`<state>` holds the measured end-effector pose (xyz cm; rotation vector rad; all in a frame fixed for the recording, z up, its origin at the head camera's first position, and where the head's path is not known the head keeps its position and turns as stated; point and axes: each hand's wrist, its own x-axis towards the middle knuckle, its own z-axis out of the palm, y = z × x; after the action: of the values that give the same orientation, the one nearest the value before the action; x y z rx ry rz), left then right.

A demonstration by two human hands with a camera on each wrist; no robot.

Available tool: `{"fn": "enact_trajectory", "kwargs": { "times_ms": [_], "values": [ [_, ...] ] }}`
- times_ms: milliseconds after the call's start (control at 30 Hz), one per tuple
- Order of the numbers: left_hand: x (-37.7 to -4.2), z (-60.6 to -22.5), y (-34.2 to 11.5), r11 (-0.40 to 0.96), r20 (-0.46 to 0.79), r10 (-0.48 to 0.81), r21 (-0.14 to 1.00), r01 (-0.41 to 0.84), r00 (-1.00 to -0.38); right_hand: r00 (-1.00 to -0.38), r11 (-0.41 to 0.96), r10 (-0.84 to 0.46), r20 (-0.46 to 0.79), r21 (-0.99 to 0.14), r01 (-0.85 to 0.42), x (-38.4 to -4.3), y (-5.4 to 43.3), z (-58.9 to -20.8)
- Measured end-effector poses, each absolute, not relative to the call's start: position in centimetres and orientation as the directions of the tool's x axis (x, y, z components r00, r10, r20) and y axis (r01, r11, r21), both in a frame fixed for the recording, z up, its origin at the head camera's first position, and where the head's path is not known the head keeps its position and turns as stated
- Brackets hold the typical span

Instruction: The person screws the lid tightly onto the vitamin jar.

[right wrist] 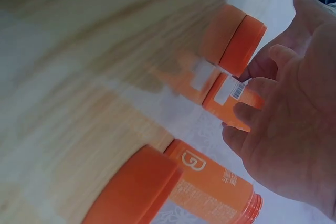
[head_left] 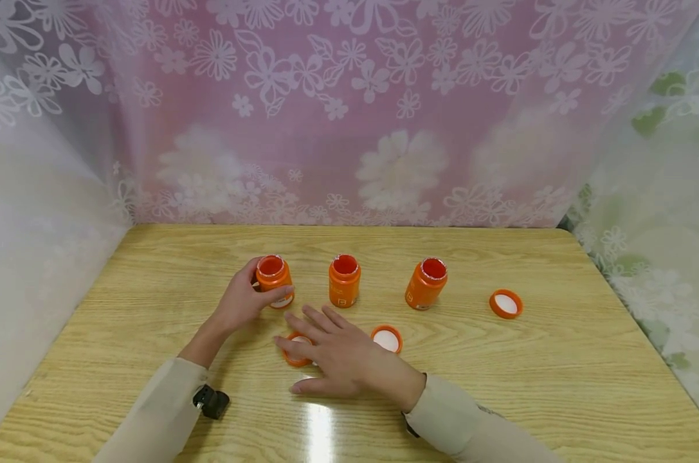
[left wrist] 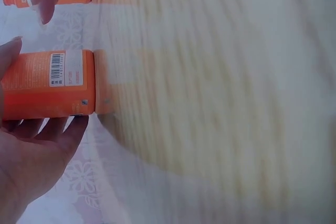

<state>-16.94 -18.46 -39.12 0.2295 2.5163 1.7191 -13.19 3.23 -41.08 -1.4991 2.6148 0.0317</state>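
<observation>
My left hand [head_left: 246,297] grips an open orange bottle [head_left: 276,280], the leftmost of three, its thumb across the front and fingers around the far side. In the left wrist view, this orange bottle [left wrist: 47,85] stands upright on the table, its barcode label showing. My right hand [head_left: 340,354] is spread with fingers extended over an upturned orange cap [head_left: 294,360], which its fingers partly cover in the head view. The right wrist view has that cap [right wrist: 244,45] lying on the table beside the fingertips, with the gripped bottle [right wrist: 231,100] behind it.
Two more open orange bottles stand to the right, a middle bottle [head_left: 344,283] and a right bottle [head_left: 426,286]. One upturned cap [head_left: 386,337] lies by my right wrist, another cap [head_left: 506,304] farther right. A floral curtain [head_left: 349,148] hangs behind the wooden table [head_left: 499,386].
</observation>
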Motion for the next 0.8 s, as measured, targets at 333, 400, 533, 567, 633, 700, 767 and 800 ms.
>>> {"fn": "enact_trajectory", "kwargs": {
  "times_ms": [333,400,533,567,633,700,767,800],
  "values": [
    [-17.8,-40.7,-19.1,0.387,0.006,0.177,0.919,0.075,-0.984,-0.477,0.488,-0.861,-0.173,-0.022,-0.873,-13.1,2.4,-40.5],
    [-18.3,-41.6,-19.4,0.386,0.008,0.174,0.919,0.076,-0.985,-0.464,0.471,-0.871,-0.162,-0.004,-0.882,-13.2,2.2,-40.4],
    [-18.6,-42.4,-19.6,0.369,0.008,0.174,0.926,0.073,-0.985,-0.423,0.423,-0.899,-0.114,0.028,-0.906,-13.4,1.9,-40.4],
    [-18.7,-42.5,-19.6,0.366,0.011,0.175,0.927,0.075,-0.984,-0.412,0.41,-0.906,-0.099,0.038,-0.911,-13.5,1.7,-40.4],
    [-18.7,-42.6,-19.7,0.36,0.012,0.18,0.93,0.077,-0.984,-0.395,0.392,-0.916,-0.069,0.048,-0.919,-13.7,1.6,-40.5],
    [-18.7,-42.6,-19.7,0.36,0.015,0.183,0.929,0.081,-0.983,-0.388,0.386,-0.92,-0.047,0.048,-0.921,-13.8,1.4,-40.6],
    [-18.7,-42.6,-19.7,0.366,0.016,0.184,0.927,0.084,-0.983,-0.389,0.388,-0.92,-0.038,0.04,-0.921,-13.9,1.3,-40.6],
    [-18.7,-42.6,-19.8,0.368,0.016,0.184,0.926,0.084,-0.983,-0.392,0.391,-0.919,-0.036,0.032,-0.92,-14.0,1.2,-40.6]
  ]
}}
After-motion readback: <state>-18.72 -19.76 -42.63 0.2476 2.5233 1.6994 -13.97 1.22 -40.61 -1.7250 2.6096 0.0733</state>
